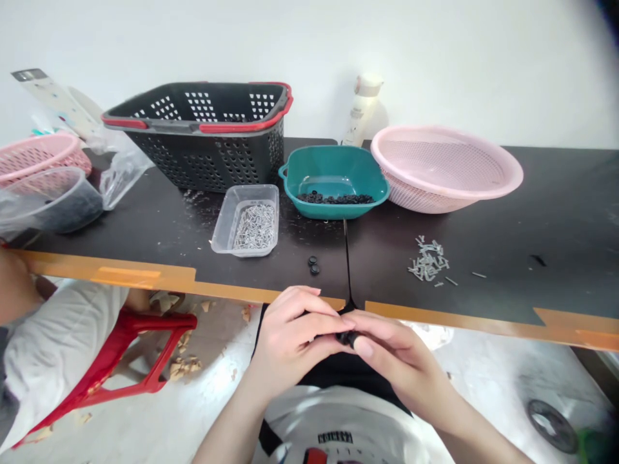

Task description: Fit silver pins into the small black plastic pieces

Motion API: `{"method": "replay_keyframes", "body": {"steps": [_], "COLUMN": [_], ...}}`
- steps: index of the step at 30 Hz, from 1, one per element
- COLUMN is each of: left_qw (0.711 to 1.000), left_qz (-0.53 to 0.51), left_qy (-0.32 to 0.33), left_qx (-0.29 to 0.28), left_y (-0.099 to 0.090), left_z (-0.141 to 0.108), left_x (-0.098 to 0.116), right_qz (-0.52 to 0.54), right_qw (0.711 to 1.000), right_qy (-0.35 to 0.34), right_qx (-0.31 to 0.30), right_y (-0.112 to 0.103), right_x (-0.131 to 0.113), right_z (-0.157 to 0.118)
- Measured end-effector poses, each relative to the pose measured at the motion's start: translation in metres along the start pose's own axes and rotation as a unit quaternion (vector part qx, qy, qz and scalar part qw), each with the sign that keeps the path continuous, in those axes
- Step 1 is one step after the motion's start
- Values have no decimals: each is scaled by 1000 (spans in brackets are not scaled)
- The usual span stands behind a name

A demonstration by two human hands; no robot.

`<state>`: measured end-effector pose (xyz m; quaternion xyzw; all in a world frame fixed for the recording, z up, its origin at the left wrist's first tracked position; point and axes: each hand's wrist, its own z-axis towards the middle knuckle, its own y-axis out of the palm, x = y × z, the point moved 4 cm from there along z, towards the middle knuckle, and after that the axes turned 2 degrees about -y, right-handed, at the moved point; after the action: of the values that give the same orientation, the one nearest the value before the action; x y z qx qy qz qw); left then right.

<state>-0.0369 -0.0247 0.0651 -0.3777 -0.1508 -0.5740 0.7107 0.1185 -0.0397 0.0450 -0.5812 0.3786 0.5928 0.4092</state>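
Observation:
My left hand (pixel 294 332) and my right hand (pixel 391 351) meet just in front of the table edge, fingers closed round a small black part (pixel 346 337). Its exact kind is mostly hidden by the fingertips. Beyond my hands, two small round black pieces (pixel 314 265) lie on the dark table. A teal basin (pixel 333 211) farther back holds many more small black pieces. To its left, a clear plastic tub (pixel 225 225) contains thin silvery metal pins (pixel 256 227). A loose heap of similar pins (pixel 428 259) lies on the table at right.
A black perforated basket (pixel 213 154) with red handles stands at the back left, a pink colander (pixel 447 187) at the back right. A white bottle (pixel 362 109) is near the wall. At left are a clear bowl (pixel 68 200) and a person on a red stool (pixel 159 367).

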Motion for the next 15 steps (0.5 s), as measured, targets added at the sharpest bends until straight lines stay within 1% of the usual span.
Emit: {"method": "replay_keyframes", "body": {"steps": [4,6,10,12,15], "left_qw": [1000,1000,998,997,997], "left_qz": [10,11,5,4,3], "left_qy": [-8,-8,13,21,18], "left_qx": [13,-2,-65,-76,-75], "left_y": [2,1,-2,-4,-5], "left_z": [0,1,4,5,7], "left_x": [1,0,-3,-4,-5], "right_qz": [36,45,36,19,-15], "right_qw": [999,999,998,999,999], "right_qy": [17,24,42,34,10], "right_qx": [17,6,-24,-28,-35], "right_y": [1,1,1,1,0], "right_x": [3,2,3,4,5], "right_z": [-1,-1,0,0,0]}}
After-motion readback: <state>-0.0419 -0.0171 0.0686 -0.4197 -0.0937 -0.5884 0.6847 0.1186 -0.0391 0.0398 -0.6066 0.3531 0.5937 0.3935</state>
